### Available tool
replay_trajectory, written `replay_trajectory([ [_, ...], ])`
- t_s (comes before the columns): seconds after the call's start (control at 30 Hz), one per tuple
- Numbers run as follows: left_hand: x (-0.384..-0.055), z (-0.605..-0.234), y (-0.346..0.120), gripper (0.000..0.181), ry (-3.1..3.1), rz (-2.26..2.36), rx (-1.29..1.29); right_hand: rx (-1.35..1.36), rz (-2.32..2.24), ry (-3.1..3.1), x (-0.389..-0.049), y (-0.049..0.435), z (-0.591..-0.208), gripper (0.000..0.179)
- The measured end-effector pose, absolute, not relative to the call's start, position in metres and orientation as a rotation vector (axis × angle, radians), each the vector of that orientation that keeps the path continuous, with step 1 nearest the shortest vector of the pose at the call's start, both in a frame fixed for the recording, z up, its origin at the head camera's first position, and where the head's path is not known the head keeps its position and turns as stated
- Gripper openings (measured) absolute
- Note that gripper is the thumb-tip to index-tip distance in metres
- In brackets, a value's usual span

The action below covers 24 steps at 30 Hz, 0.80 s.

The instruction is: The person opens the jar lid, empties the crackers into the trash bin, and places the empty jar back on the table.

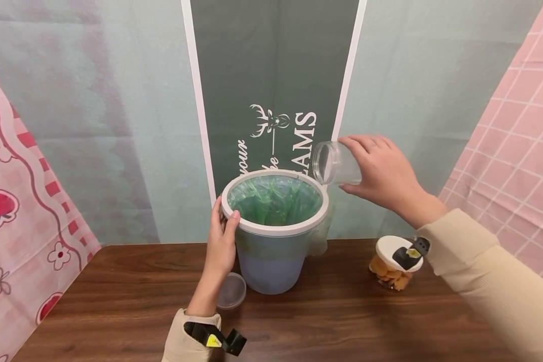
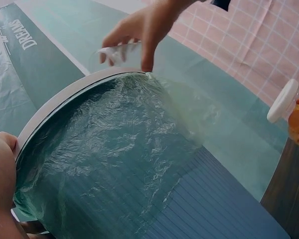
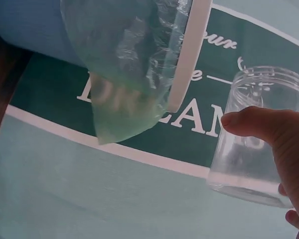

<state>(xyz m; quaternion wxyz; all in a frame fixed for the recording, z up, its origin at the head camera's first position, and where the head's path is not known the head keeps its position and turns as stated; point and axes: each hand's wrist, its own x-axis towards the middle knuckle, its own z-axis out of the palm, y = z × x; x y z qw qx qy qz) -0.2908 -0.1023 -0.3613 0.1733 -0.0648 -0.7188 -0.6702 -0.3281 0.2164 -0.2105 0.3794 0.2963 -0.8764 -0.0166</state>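
Observation:
My left hand (image 1: 221,241) grips the near-left side of a trash bin (image 1: 271,269), its thumb at the white rim and its fingers around the outside. The bin is blue, and a thin green bag (image 2: 104,134) lines it and folds over the rim. At the bin's right, my right hand (image 1: 384,171) holds a clear jar (image 3: 249,159) lying on its side, without a lid. The jar's mouth faces left, close to the rim; I see nothing inside it. In the left wrist view, the bin's rim and bag partly hide this jar.
A clear round lid (image 1: 232,291) lies on the wooden table (image 1: 140,296), left of the bin. To the right stands a white-lidded jar (image 1: 391,276) of orange pieces, beneath my right sleeve. A printed cloth (image 1: 154,100) hangs behind the table, with pink cloths at both sides.

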Motion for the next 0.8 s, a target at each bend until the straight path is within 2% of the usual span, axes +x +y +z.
replay_trajectory([
  [0.27,-0.292,-0.363,-0.103,0.07,-2.029,-1.889,-0.189,0.453,0.258,-2.439,-0.315,0.234,-0.238,0.095],
  [0.8,-0.292,-0.364,-0.102,0.07,-2.034,-1.877,-0.187,0.2,0.852,-2.394,-0.306,0.246,-0.313,0.106],
])
